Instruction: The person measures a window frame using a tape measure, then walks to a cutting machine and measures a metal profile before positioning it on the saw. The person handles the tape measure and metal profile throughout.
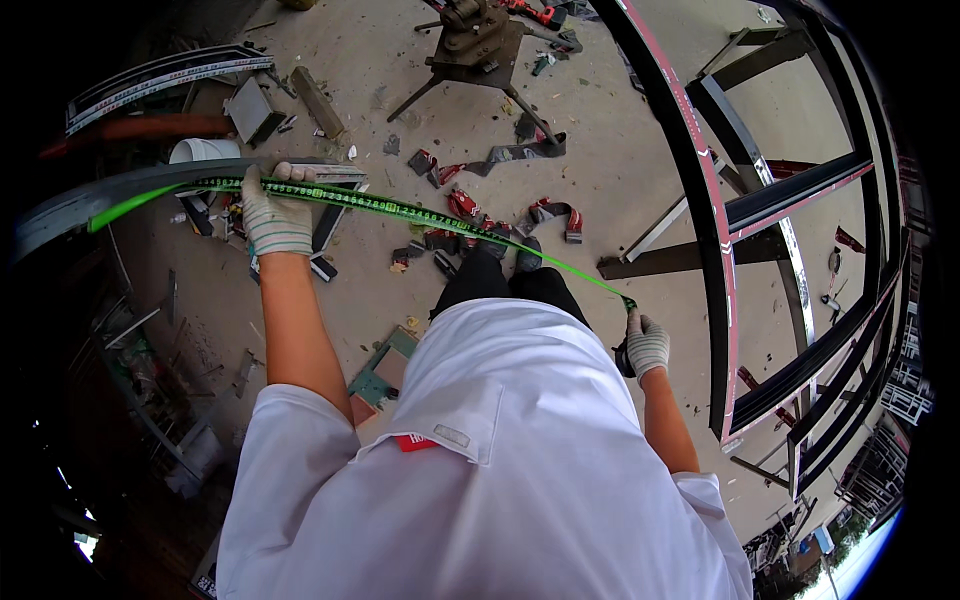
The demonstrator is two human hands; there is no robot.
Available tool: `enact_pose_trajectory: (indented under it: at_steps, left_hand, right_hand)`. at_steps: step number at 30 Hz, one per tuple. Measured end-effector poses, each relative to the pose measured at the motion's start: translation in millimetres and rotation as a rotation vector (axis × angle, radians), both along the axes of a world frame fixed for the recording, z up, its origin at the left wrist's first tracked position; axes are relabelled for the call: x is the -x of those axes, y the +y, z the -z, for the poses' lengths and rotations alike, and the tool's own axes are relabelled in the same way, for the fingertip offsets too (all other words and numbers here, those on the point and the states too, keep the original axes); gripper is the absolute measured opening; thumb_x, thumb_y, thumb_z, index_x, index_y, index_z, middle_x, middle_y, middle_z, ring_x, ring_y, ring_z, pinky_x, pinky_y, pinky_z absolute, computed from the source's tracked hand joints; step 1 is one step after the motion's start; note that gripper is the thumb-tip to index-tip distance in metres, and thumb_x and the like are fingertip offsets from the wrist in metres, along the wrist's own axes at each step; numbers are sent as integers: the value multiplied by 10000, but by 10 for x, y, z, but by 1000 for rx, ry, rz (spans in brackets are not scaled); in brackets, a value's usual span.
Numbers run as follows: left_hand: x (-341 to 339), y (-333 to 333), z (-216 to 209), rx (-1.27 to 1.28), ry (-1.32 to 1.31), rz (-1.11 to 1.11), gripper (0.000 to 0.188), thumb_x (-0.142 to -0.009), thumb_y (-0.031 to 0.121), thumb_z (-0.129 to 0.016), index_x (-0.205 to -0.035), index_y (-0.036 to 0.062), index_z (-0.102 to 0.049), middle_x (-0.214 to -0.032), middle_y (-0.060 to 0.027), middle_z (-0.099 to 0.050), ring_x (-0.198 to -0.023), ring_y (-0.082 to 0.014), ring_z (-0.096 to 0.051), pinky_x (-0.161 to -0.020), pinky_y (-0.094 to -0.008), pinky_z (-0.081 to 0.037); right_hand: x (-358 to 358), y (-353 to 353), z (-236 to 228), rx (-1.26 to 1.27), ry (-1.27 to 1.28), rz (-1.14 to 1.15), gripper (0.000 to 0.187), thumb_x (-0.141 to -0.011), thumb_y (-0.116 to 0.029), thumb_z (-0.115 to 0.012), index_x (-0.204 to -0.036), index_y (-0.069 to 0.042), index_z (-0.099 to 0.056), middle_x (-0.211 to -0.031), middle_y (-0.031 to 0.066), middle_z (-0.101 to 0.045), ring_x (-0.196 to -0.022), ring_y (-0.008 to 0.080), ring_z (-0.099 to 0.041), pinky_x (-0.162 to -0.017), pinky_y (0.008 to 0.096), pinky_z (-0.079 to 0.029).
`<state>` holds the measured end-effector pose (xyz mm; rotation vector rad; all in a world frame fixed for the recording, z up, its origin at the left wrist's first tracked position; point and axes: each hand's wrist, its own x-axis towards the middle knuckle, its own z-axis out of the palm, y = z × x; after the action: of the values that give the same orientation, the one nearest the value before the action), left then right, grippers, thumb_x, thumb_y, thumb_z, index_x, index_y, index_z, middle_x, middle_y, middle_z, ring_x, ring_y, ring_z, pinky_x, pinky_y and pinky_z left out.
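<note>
My left arm reaches to the upper left of the view, and my gloved left hand (278, 218) pinches the green tape (400, 209). My right arm hangs lower, right of the middle, with my right hand (648, 346) curled around the dark case (622, 359). The tape slants down between my hands. Scraps (558, 215) lie on the grey floor (610, 110). A metal stand (480, 62) is at the top, and a big black frame (712, 220) fills the right.

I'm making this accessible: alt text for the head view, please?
A green tape measure stretches between the gloved left hand beside a grey bar and gloved right hand of someone in a white shirt. A large dark frame is at right; red and grey scraps litter the floor.
</note>
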<state>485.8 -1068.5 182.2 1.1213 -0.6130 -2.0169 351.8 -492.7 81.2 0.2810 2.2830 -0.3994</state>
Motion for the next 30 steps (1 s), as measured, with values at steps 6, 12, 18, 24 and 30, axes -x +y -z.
enact_pose_trajectory:
  at_steps: [6,12,18,24,30]
  left_hand:
    - [-1018,285,254,-20,-134,-198,469,-1033,422,-431,-863,47,-656,-657,-46,-591,-624,-213,-543,-679,-408,-523]
    - [-1277,749,629,-126,-86,-308,615,-1057,499,-327,-842,36,-670,-664,-63,-567,-646,-235,-522,-671,-422,-507]
    - [-1422,699,556,-136,-230,-297,565,-1037,529,-382,-881,70,-673,-715,-52,-611,-691,-245,-556,-710,-413,-519]
    - [-2003,417,386,-92,-364,-414,485,-1013,506,-456,-982,60,-643,-757,-67,-615,-741,-267,-597,-781,-458,-534]
    - [-2402,62,726,-124,-334,-486,490,-1036,483,-449,-1049,30,-635,-807,-84,-595,-789,-262,-591,-792,-458,-530]
  right_hand:
    - [529,-36,80,8,49,-244,523,-996,-502,-526,-1080,-28,-727,-915,232,-715,-865,388,-690,-792,425,-523]
    - [745,75,-206,100,122,-275,480,-1024,-417,-555,-814,2,-655,-601,43,-555,-536,133,-465,-532,347,-409]
    - [469,307,-28,-2,1,-246,456,-1000,-446,-547,-954,-28,-724,-738,185,-670,-653,310,-623,-677,429,-494]
    - [323,-441,96,-3,-68,-387,422,-1018,-377,-565,-888,0,-706,-647,67,-602,-578,144,-499,-584,334,-452]
    - [588,-1520,49,66,30,-487,426,-1016,-393,-584,-1006,5,-736,-673,53,-631,-591,125,-522,-594,331,-470]
